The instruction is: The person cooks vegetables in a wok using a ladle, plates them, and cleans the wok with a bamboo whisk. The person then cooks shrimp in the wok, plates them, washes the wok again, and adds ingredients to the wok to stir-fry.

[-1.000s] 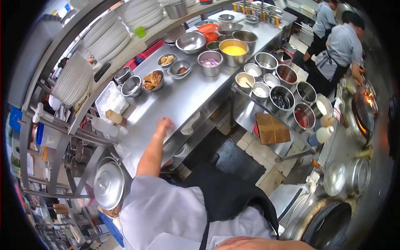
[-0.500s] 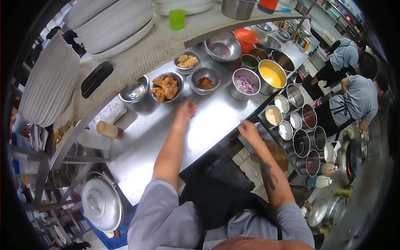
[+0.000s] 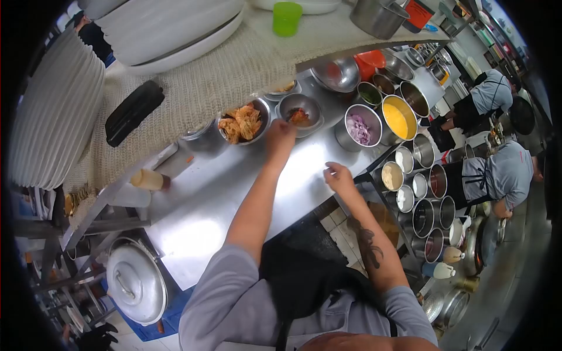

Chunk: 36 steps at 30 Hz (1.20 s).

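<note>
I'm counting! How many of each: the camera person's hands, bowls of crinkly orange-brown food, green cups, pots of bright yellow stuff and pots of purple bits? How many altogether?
Hands: 2, left hand and right hand
Bowl of crinkly food: 1
Green cup: 1
Pot of bright yellow stuff: 1
Pot of purple bits: 1
Total: 6

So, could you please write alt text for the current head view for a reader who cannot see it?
A person's left hand is close to a metal bowl of golden pieces and another of reddish food on a metal counter. The right hand is near the counter's front edge. Farther right stand pots of purplish pieces and yellow liquid.
</note>
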{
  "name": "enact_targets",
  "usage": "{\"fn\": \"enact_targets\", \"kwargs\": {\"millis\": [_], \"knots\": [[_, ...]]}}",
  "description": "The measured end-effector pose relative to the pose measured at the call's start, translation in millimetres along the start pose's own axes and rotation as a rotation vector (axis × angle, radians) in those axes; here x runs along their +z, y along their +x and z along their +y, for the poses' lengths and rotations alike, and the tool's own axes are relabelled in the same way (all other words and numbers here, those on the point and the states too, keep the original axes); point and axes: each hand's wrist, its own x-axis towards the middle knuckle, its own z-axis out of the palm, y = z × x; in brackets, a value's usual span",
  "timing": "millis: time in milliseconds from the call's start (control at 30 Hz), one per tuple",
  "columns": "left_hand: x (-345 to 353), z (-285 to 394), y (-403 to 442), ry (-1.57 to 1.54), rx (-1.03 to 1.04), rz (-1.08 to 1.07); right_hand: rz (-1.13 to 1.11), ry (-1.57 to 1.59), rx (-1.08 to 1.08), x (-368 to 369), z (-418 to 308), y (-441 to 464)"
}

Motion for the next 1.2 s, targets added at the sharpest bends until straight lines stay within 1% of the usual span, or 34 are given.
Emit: {"fn": "enact_targets", "kwargs": {"millis": [33, 100, 133, 167, 200, 233, 267, 300, 333, 400, 433, 500, 533, 567, 633, 733, 833, 933, 1000, 1033, 1067, 1133, 1200], "knots": [[-25, 11, -4, 0.009, 0.107, 0.069, 0.035, 0.015, -0.015, -5, 15, 12], [-77, 3, 9, -0.071, 0.182, 0.213, 0.05, -0.097, -0.041, -22, 17, 37], [-101, -8, 22, 0.123, 0.227, 0.25, 0.054, -0.153, -0.049, -28, 17, 50], [-121, -21, 42, 0.316, 0.276, 0.292, 0.021, -0.209, -0.008, -28, 22, 70], [-133, -41, 60, 0.653, 0.465, 0.184, 0.004, -0.215, 0.054, -28, 16, 85], [-145, -62, 78, 0.956, 0.699, 0.127, -0.014, -0.221, 0.115, -29, 10, 99], [-155, -74, 92, 1.086, 0.771, -0.028, -0.017, -0.177, 0.196, -31, -24, 107], [-157, -80, 105, 1.13, 0.742, -0.223, -0.023, -0.133, 0.273, -29, -47, 116], [-156, -83, 118, 1.132, 0.639, -0.427, -0.027, -0.151, 0.359, -23, -54, 129], [-152, -81, 139, 1.083, 0.421, -0.657, -0.043, -0.183, 0.525, -9, -63, 153], [-152, -80, 143, 1.054, 0.344, -0.729, -0.051, -0.211, 0.488, -4, -59, 159], [-153, -79, 149, 1.012, 0.258, -0.815, -0.059, -0.267, 0.421, 3, -47, 164], [-154, -79, 151, 0.992, 0.225, -0.846, -0.058, -0.224, 0.396, 2, -46, 162], [-154, -79, 152, 0.971, 0.195, -0.877, -0.054, -0.134, 0.446, 3, -40, 164], [-157, -79, 154, 0.928, 0.129, -0.925, -0.045, 0.042, 0.535, 1, -37, 168], [-159, -75, 157, 0.869, 0.034, -0.974, -0.047, 0.414, 0.547, -13, -50, 160], [-162, -72, 148, 0.779, -0.079, -1.005, -0.058, 0.462, 0.458, -30, -54, 141], [-169, -71, 122, 0.619, -0.228, -1.0, -0.075, 0.622, 0.46, -47, -62, 88], [-178, -74, 92, 0.422, -0.362, -0.982, -0.099, 0.659, 0.502, -48, -58, 48], [-183, -76, 78, 0.313, -0.434, -0.962, -0.14, 0.655, 0.562, -45, -43, 33], [-189, -77, 67, 0.215, -0.497, -0.942, -0.159, 0.646, 0.553, -40, -29, 16], [-200, -79, 48, 0.021, -0.62, -0.896, -0.16, 0.678, 0.643, -33, -24, -11], [-201, -79, 43, -0.04, -0.641, -0.774, -0.148, 0.704, 0.715, -28, -23, -25]]}}
